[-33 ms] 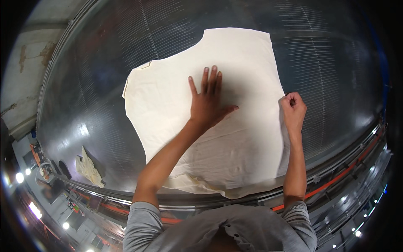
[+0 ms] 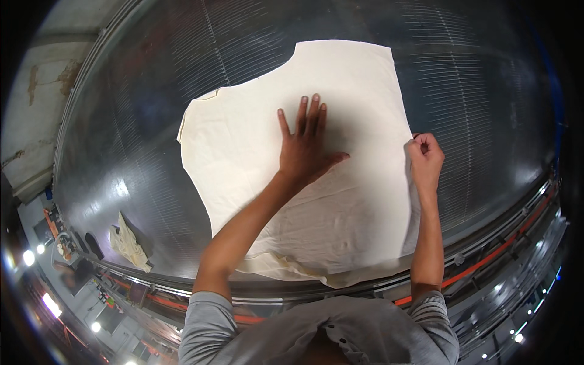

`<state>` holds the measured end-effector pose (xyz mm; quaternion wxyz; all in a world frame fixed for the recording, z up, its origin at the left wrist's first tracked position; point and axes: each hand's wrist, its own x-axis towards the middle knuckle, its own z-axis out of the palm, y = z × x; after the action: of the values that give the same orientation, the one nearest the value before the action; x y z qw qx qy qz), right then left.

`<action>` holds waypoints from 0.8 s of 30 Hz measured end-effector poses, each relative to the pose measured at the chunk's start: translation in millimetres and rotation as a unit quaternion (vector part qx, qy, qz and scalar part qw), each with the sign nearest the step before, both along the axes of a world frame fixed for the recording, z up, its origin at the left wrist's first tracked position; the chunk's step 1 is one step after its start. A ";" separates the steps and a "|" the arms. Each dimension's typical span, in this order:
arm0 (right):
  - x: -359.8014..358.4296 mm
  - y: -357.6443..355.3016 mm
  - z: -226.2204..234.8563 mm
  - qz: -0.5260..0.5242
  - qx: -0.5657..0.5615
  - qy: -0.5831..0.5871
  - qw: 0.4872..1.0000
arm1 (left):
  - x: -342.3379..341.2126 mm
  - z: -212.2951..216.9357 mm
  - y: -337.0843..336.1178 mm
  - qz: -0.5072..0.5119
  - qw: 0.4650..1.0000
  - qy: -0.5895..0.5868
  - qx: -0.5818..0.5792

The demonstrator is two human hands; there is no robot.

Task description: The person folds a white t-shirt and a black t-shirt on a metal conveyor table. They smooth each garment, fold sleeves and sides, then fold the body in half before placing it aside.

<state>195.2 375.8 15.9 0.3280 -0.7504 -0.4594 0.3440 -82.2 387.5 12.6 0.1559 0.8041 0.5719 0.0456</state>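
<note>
A cream-coloured cut fabric panel lies spread on a dark, shiny table. Its far side has a curved cut, the left corner is slightly folded over, and the near edge is rumpled. My left hand lies flat, palm down with fingers spread, on the middle of the panel. At the panel's right edge, my right hand is closed in a pinch on the fabric. The curled fingers partly hide the bit of edge they hold.
A crumpled cream cloth scrap lies near the table's left front, next to a small dark object. Metal and orange rails run along the near edge. Perforated rows mark the tabletop.
My left hand has slid a little to the right over the fabric. My right hand and the panel look the same.
</note>
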 end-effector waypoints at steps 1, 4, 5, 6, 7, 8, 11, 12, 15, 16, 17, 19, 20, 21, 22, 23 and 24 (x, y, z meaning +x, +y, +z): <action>-1.6 0.4 -1.2 -0.015 0.005 0.094 0.995 | 5.9 -0.8 2.8 -0.010 1.000 -0.017 0.000; -13.7 9.9 -1.1 -0.025 0.026 0.270 0.962 | 24.0 -4.5 8.9 -0.039 0.997 -0.069 -0.008; -16.8 15.2 1.4 -0.005 0.036 0.261 0.965 | 31.6 -3.3 12.5 -0.052 0.995 -0.082 -0.009; -18.2 18.6 3.9 0.015 0.047 0.252 0.966 | 39.8 -3.7 16.2 -0.067 0.993 -0.095 -0.012; -18.9 19.7 5.0 0.014 0.057 0.227 0.972 | 47.5 -7.0 21.1 -0.078 0.992 -0.101 0.012; -18.1 20.4 6.7 0.016 0.051 0.185 0.981 | 55.4 -10.4 29.5 -0.091 0.989 -0.107 0.036; -13.8 16.4 10.4 0.006 0.027 0.090 0.996 | 83.6 -18.6 57.8 -0.143 0.980 -0.105 0.088; -6.0 12.5 6.0 0.005 0.019 0.094 0.995 | 93.0 -19.6 67.0 -0.164 0.976 -0.103 0.102; 22.1 -17.3 5.0 -0.022 -0.014 0.050 0.998 | 110.4 -26.1 70.1 -0.189 0.971 -0.098 0.112; 33.7 -30.0 9.8 -0.024 -0.030 0.004 0.999 | 108.5 -25.8 67.7 -0.194 0.970 -0.097 0.110; 49.2 -46.0 15.2 -0.027 -0.047 -0.042 0.998 | 99.9 -20.4 63.2 -0.194 0.972 -0.091 0.092; 68.1 -82.8 21.0 -0.011 -0.092 -0.111 0.989 | 74.2 -11.8 45.5 -0.162 0.984 -0.036 0.062; 70.5 -108.1 18.5 0.004 -0.122 -0.134 0.984 | 57.6 -9.3 30.4 -0.153 0.987 -0.009 0.046; 72.7 -126.2 20.4 0.024 -0.150 -0.153 0.976 | 42.3 -10.1 14.2 -0.139 0.990 0.016 0.029; 67.8 -138.7 25.9 0.043 -0.144 -0.186 0.971 | 32.9 -13.0 -2.9 -0.128 0.991 0.043 0.012; 55.1 -149.0 28.9 0.065 -0.137 -0.214 0.965 | 29.9 -13.0 -23.7 -0.129 0.990 0.048 -0.002; 47.4 -153.1 29.6 0.088 -0.128 -0.242 0.958 | 29.5 -12.7 -40.9 -0.128 0.990 0.054 -0.014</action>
<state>242.6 222.7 45.5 0.0768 -0.8036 -0.5411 0.2358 -52.8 346.6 0.0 0.1404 0.8698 0.4723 -0.0264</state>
